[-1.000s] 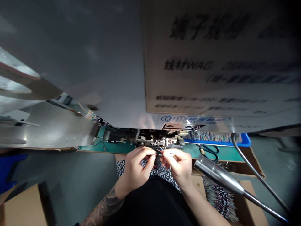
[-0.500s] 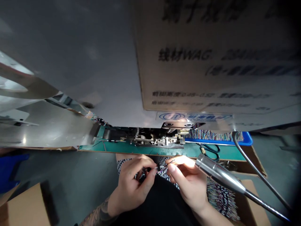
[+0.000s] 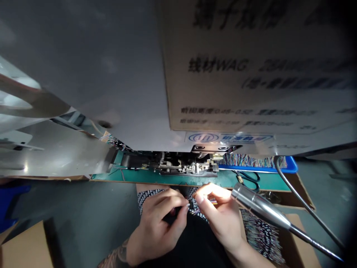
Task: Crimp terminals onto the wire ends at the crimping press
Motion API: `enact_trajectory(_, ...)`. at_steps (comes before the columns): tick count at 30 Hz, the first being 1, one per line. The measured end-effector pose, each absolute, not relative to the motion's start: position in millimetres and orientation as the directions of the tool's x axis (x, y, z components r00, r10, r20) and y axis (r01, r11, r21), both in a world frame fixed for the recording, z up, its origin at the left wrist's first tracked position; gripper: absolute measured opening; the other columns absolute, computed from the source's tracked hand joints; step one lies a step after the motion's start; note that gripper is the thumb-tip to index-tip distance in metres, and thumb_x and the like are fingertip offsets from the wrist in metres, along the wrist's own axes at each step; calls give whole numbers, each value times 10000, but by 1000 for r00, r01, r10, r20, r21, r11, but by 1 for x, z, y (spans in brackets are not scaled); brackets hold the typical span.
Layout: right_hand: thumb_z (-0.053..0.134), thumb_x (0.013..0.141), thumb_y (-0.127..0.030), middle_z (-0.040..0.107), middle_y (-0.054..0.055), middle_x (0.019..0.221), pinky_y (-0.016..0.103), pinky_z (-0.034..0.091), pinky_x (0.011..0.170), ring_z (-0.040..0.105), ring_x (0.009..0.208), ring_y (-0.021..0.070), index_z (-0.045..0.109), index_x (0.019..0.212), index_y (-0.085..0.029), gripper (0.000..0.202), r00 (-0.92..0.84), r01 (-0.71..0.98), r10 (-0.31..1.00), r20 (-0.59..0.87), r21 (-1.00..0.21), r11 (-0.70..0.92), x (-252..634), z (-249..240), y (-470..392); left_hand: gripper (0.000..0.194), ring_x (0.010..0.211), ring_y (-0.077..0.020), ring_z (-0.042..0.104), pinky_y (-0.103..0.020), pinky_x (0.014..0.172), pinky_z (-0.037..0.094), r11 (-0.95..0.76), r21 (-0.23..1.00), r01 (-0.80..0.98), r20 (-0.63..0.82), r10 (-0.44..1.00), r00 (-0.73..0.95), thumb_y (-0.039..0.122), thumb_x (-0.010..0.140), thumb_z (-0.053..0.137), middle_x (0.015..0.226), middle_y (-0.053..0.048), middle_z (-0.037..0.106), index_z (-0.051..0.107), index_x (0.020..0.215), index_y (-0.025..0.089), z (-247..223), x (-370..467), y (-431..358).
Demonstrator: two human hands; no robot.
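Observation:
My left hand (image 3: 160, 221) is closed in a pinch on the white tip of a thin dark cable (image 3: 188, 204), just in front of the bench edge. Facing it, my right hand (image 3: 221, 216) also pinches the cable; thin coloured wires (image 3: 214, 202) show by its fingers. Below and between the hands, more fine wire ends (image 3: 196, 213) stick out. The two pinches are close together over my lap, and the fingers hide most of the cable. Beyond them on the bench sits the metal tooling (image 3: 192, 167) of a crimping machine.
The machine's large grey housing (image 3: 111, 67) with a printed sheet (image 3: 251, 93) fills the upper view. A metal lamp (image 3: 259, 204) reaches in from the right. Scissors (image 3: 248, 178) lie on the green bench top (image 3: 273, 180), near a blue tray (image 3: 292, 163) of wires. More wire bundles (image 3: 262, 234) are lower right.
My two hands have come slightly closer together. Coloured wires now show by my right fingers, and a white tip shows at my left fingertips. The view has shifted a little.

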State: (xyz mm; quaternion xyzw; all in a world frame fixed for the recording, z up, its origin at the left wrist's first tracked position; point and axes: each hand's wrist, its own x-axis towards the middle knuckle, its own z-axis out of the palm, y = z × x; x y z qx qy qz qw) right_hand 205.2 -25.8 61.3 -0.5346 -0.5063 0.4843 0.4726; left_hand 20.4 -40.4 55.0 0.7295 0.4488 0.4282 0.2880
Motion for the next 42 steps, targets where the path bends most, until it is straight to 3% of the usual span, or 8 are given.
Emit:
enact_trajectory(2,741,927,-331,723,29,659,293,537,563,630,586,189,740,699,-241,246,13,91,999,-35,-995,-36,207,56,-27,165,801,-168,732,-281,686,610,-421,812,404,357,906,228,74,940,682,908,-34,763,718,1020,215,55,21,-39)
enact_trajectory(8,706,948,-340,545,-19,564,267,410,479,451,494,133,657,642,-229,329,21,9,993,-116,-993,-116,208,53,-27,222,621,-124,623,-283,626,554,-367,824,432,281,926,252,113,947,673,855,2,740,703,1138,221,55,21,-37)
enact_trajectory(17,743,923,-394,575,-9,619,241,332,462,456,499,115,706,736,-212,263,38,-201,961,-275,-944,-262,208,42,-33,165,673,-116,639,-256,677,539,-384,840,384,283,913,294,85,960,658,840,19,737,706,1026,229,56,25,-38)
enact_trajectory(23,768,919,-409,569,-9,629,234,276,451,424,490,95,732,763,-195,267,-2,-297,948,-319,-905,-305,208,37,-34,149,617,-95,574,-243,654,514,-369,853,370,268,916,297,88,966,653,862,20,735,701,1012,221,54,25,-38)
enact_trajectory(42,741,960,-346,545,-20,641,271,243,488,412,521,108,620,715,-210,306,-25,-287,954,-299,-912,-293,209,30,-33,92,537,-89,460,-258,545,376,-296,858,419,173,936,307,150,966,665,736,44,648,719,985,221,50,25,-39)
